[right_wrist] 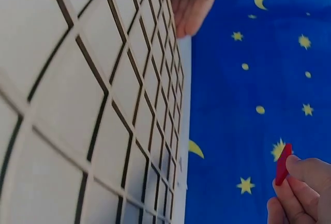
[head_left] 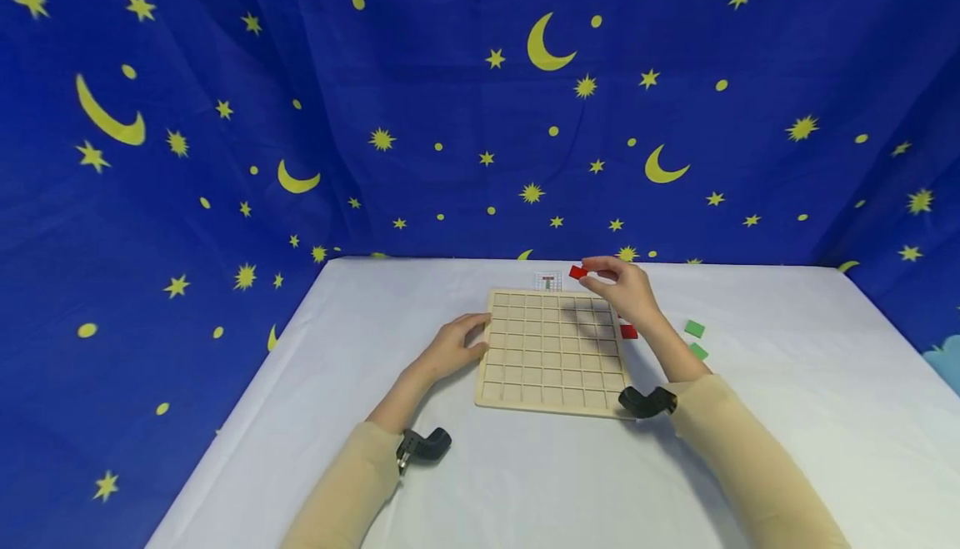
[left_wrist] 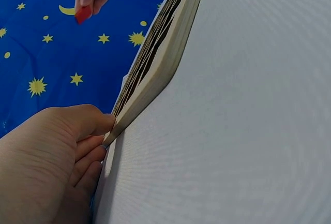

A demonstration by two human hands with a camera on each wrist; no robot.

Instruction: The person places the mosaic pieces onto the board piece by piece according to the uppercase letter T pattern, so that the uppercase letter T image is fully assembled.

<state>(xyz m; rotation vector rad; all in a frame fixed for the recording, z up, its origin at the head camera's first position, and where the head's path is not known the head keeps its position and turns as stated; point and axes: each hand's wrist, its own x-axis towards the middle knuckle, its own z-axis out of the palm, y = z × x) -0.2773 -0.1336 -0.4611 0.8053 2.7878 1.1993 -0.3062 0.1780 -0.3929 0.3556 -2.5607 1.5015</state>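
A wooden grid board with raised lines lies on the white table. At its left edge rests my left hand, thumb and forefinger spread apart along the rim; the left wrist view shows the left thumb against the frame. My right hand pinches a small red square tile between thumb and fingers, above the far side of the board. The right wrist view shows that red tile tilted on edge. Another red tile lies by the board's right edge.
Two green tiles lie to the right of the board, one partly behind the right forearm. A small printed grid card with a coloured pattern sits just beyond the board. Blue cloth with yellow stars and moons hangs behind the table.
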